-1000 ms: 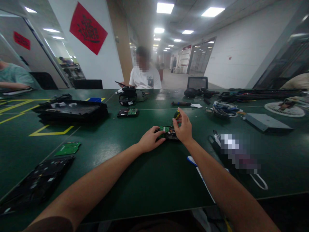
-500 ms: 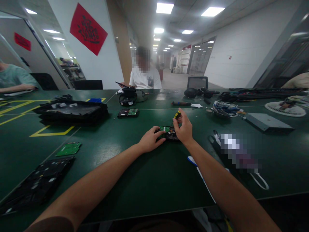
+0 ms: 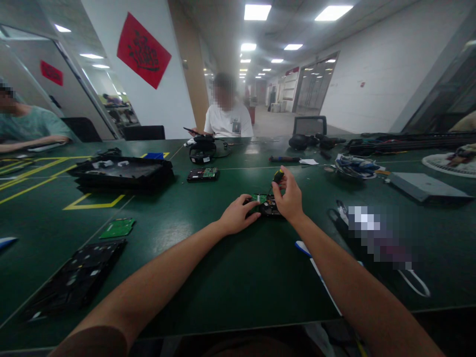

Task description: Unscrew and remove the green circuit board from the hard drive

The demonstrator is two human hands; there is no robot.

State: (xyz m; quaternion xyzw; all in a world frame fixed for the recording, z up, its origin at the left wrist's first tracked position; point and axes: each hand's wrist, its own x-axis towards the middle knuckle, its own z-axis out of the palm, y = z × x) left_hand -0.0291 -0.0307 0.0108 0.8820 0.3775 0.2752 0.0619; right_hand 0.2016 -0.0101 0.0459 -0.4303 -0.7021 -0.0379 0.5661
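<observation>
A small black hard drive (image 3: 265, 204) with a green circuit board lies on the green table (image 3: 238, 277) in front of me. My left hand (image 3: 237, 216) rests on its left side, fingers curled over its edge and holding it down. My right hand (image 3: 288, 197) is closed around a screwdriver (image 3: 277, 175) with a black and yellow handle, held upright with its tip down on the drive.
A second hard drive (image 3: 203, 174) lies further back. A black tray stack (image 3: 122, 173) sits at left, a green board (image 3: 118, 228) and a black panel (image 3: 76, 280) nearer. Cables (image 3: 353, 166), a grey box (image 3: 427, 186) and tools lie right. A person in white (image 3: 227, 119) sits opposite, another at far left.
My hands have stayed on the drive and screwdriver; the right hand's fingers closed a little tighter on the handle. The view has shifted slightly to the left.
</observation>
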